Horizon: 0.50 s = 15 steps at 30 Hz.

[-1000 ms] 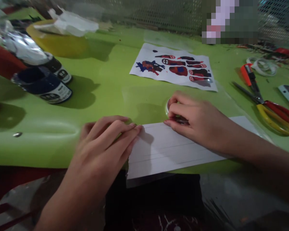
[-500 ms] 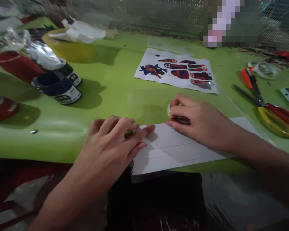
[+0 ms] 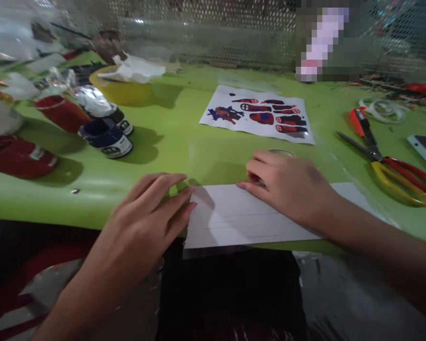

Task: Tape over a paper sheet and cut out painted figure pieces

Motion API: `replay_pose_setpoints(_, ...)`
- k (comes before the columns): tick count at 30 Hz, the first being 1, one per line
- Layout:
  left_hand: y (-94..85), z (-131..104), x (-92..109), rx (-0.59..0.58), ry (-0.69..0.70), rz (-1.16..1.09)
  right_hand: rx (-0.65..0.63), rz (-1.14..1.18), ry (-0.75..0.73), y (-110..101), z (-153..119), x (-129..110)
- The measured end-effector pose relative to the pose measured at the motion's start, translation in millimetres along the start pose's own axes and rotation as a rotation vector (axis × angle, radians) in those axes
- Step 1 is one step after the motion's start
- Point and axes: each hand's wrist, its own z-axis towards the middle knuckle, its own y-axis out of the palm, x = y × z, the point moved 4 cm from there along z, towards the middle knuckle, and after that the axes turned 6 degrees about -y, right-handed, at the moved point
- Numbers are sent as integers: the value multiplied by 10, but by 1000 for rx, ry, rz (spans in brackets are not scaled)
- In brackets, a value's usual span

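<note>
The lined paper [image 3: 223,220] lies on the green table [image 3: 177,130], its left part reaching out past the table's front edge; every place here is told from this paper. The left hand [image 3: 144,222] comes up from the lower left, back of the hand upward, just beside the paper's left edge. Its fingers are loosely bent and parted, the thumb below them, the tips close to the paper's upper left corner; it grips nothing visible, and I cannot tell whether the tips press down. The right forearm slants in across the paper's right part. The right hand [image 3: 287,184] sits over the paper's upper edge, knuckles up, fingers curled in toward the thumb, closed around a ring [image 3: 283,152] that is mostly hidden, only its pale rim showing beyond the knuckles. The painted sheet [image 3: 257,118] lies beyond the paper, the scissors [image 3: 377,156] to its upper right, the blue jar [image 3: 108,137] to its upper left.
</note>
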Motion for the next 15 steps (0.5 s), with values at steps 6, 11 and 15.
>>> replay_pose_setpoints(6,-8,230,282,-26,-2,140,-12,153,12,-12,-9,44)
replay_pose_setpoints(11,227,361,512,-62,-5,17,-47,218,17,-98,-51,44)
replay_pose_setpoints(15,296,276,450,36,-3,-79,-145,289,99,-123,-114,135)
